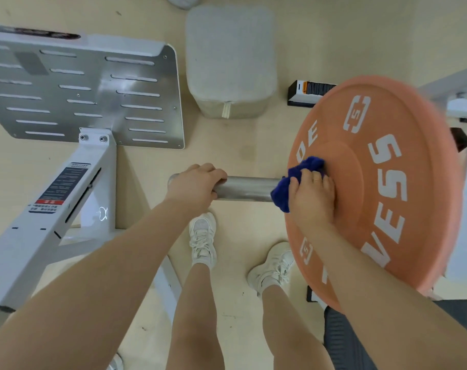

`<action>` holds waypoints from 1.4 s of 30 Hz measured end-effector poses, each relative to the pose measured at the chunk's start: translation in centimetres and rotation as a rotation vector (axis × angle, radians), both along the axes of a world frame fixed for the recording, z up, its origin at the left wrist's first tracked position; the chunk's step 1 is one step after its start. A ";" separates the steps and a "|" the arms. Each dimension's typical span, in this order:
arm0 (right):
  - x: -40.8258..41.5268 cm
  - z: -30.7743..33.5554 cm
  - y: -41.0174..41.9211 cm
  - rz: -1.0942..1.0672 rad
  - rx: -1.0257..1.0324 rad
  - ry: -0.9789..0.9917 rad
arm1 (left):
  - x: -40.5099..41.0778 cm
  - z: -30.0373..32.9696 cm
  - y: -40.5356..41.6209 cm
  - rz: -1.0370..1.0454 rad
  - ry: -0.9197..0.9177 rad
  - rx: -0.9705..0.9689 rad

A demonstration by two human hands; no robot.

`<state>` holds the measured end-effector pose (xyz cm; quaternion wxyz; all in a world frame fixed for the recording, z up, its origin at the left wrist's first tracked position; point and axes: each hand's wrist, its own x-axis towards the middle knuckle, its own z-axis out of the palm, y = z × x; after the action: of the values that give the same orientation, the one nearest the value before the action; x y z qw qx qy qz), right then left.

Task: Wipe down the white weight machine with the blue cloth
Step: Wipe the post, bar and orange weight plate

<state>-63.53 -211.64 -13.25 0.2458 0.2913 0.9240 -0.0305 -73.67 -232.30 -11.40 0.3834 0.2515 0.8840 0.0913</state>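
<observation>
While the person is standing over the machine, these lines are giving what is showing:

Cloth position: the blue cloth [296, 182] is sitting bunched under the right hand [313, 194], at the spot where the steel sleeve [249, 188] is meeting the hub of the orange weight plate [381, 182]; part of it is sticking out above and to the left of the fingers.

Machine position: the white weight machine [67, 182] is lying to the left, its slotted metal footplate [93, 92] near the top left and a labelled white beam running down from it.

Hidden or unclear: the cloth's underside and the sleeve's inner end are being covered by the right hand; the plate's white lettering is being cut by the forearm; the small print on the beam's label is too fine to read.

Left grip: the left hand [197, 186] is curling around the free end of the steel sleeve, holding it.

Right grip: the right hand is clutching the cloth, fingers curled over it and pressing it against the plate's hub.

Floor: a grey cushion [231, 60] is lying on the pale floor [333, 36] beyond the sleeve; two white shoes [203, 239] are standing below it.
</observation>
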 end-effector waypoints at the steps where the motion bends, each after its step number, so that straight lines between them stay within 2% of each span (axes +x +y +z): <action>1: -0.6 -0.1 -1.2 -0.032 -0.026 0.002 | 0.1 -0.2 -0.2 0.010 0.003 0.017; 3: -1.6 -0.3 -4.9 0.037 -0.144 0.043 | 0.1 -0.3 -0.8 0.069 0.002 0.090; 7: -3.3 0.2 -10.9 0.170 -0.285 0.130 | 0.2 0.3 -2.5 0.569 -0.102 0.311; 11: -2.6 0.3 -9.5 0.419 -0.311 0.184 | 0.7 -0.5 -3.6 0.642 -0.038 0.239; 12: -2.0 0.0 -7.9 0.395 -0.268 0.163 | 0.7 -0.5 -3.9 0.660 -0.060 0.201; 16: -0.6 0.0 -4.6 0.032 -0.177 -0.045 | 0.3 -0.2 -4.5 0.807 -0.175 0.167; 17: -1.1 -0.2 -5.3 0.028 -0.141 -0.026 | 0.2 -0.2 -4.7 0.861 -0.205 0.180; 19: -2.7 0.0 -8.3 0.181 -0.099 -0.011 | 0.0 -0.4 -5.2 0.967 -0.242 0.213; 21: -4.0 0.2 -12.7 0.269 -0.155 0.131 | -0.1 -0.7 -5.9 1.066 -0.303 0.260; 25: -5.3 0.0 -17.5 0.304 -0.424 0.226 | -0.3 -0.3 -6.2 1.127 -0.431 0.364; 28: -4.8 -0.3 -14.8 0.521 -0.476 0.386 | -0.4 -0.5 -6.3 1.073 -0.425 0.363; 30: -3.0 0.7 -12.2 0.543 -0.487 0.458 | 0.0 -0.7 -6.4 0.975 -0.386 0.317; 35: 1.4 3.5 -12.1 -0.142 -0.692 0.242 | 0.5 -0.5 -6.2 0.807 -0.250 0.264; 38: 1.7 2.6 -14.4 -0.819 -0.823 0.152 | 0.6 -0.3 -6.5 0.764 -0.245 0.234; 40: 1.2 1.3 -16.1 -1.305 -1.128 0.207 | 0.8 -0.4 -6.8 0.724 -0.241 0.241; 42: -0.4 0.2 -17.4 -1.622 -1.509 0.397 | 0.9 -0.8 -7.1 0.686 -0.231 0.253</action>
<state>-63.93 -229.01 -13.04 0.1152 0.5729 0.2295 -0.7783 -72.78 -239.41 -12.15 0.3934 -0.0256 0.8495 0.3506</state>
